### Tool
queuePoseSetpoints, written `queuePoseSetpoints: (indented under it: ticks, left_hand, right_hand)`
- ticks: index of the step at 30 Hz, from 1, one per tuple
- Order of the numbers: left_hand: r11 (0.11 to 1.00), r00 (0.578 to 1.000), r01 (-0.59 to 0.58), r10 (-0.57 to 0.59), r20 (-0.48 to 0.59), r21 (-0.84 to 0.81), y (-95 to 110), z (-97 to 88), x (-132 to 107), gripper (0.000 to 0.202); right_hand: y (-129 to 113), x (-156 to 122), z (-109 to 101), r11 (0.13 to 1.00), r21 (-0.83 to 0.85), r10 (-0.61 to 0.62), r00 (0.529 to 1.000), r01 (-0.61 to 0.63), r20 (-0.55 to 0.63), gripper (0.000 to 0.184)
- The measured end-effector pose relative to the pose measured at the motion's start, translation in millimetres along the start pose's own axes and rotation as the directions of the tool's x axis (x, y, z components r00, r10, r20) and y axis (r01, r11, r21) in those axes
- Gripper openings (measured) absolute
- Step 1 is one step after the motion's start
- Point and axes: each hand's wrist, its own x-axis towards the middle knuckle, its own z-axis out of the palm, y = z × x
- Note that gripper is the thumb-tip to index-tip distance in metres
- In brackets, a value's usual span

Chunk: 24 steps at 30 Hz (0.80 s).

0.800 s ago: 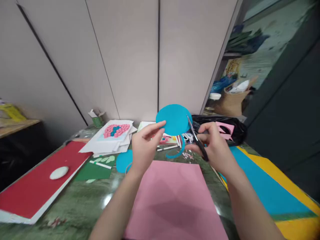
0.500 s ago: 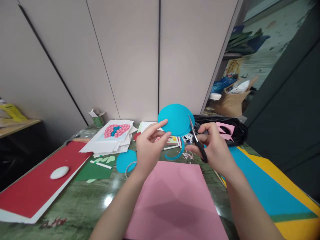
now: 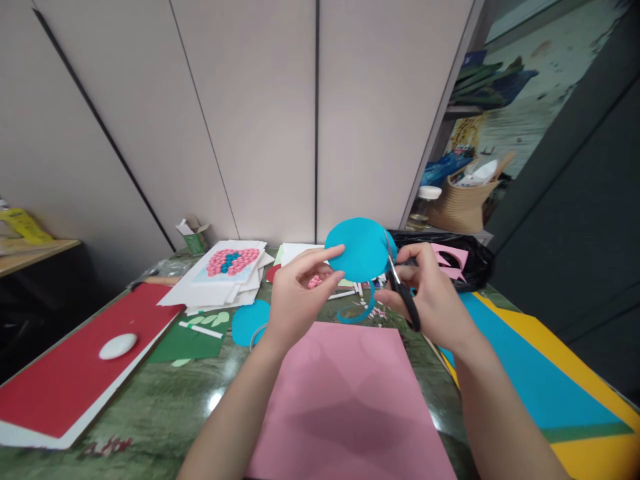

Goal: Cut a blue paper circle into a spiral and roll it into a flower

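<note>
My left hand [image 3: 305, 293] pinches the left edge of a round blue paper [image 3: 357, 248], held up above the table. In my right hand [image 3: 433, 293] is a pair of scissors [image 3: 404, 292] with black handles. Their blades overlap the right edge of the blue paper. A thin curled strip of blue paper [image 3: 367, 310] hangs below the disc near the scissors. Under both hands lies a large pink sheet [image 3: 345, 393]. Another blue paper piece [image 3: 249, 320] rests on the table left of my left hand, partly under a ring.
To the left are a red sheet [image 3: 75, 373] with a white oval object [image 3: 118, 346], a green sheet [image 3: 187, 343] with a marker, and stacked papers [image 3: 200, 290]. Blue and yellow sheets [image 3: 530, 373] lie right. A black plastic bag [image 3: 483, 267] sits behind my right hand.
The blue disc has shifted slightly right and down, and the curled strip has moved with it. The scissors have also moved a little to the right, still at the disc's right edge.
</note>
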Motion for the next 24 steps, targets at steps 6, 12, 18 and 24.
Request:
queuePoseSetpoints:
  ticks: [6, 12, 18, 24]
  left_hand:
    - [1.000, 1.000, 0.001, -0.001, -0.022, -0.002, -0.2, -1.2, -0.1, 0.031]
    - [1.000, 0.998, -0.012, 0.013, -0.066, 0.019, -1.8, -1.3, 0.0, 0.022]
    - [1.000, 0.995, 0.008, -0.005, -0.101, 0.025, 1.5, -1.2, 1.1, 0.016]
    - [1.000, 0.993, 0.017, -0.017, -0.121, -0.003, 3.2, -1.6, 1.9, 0.019]
  right_hand:
    - [1.4, -1.7, 0.1, 1.000, 0.026, 0.001, 1.000, 0.000, -0.022, 0.054]
    - [4.1, -0.7, -0.4, 1.000, 0.024, -0.015, 1.000, 0.015, -0.024, 0.054]
    - [7.1, -0.6, -1.7, 0.999, 0.004, -0.043, 0.999, 0.043, -0.012, 0.054]
    - [8.8, 0.4, -2.4, 0.997, -0.023, -0.068, 0.998, 0.068, -0.009, 0.054]
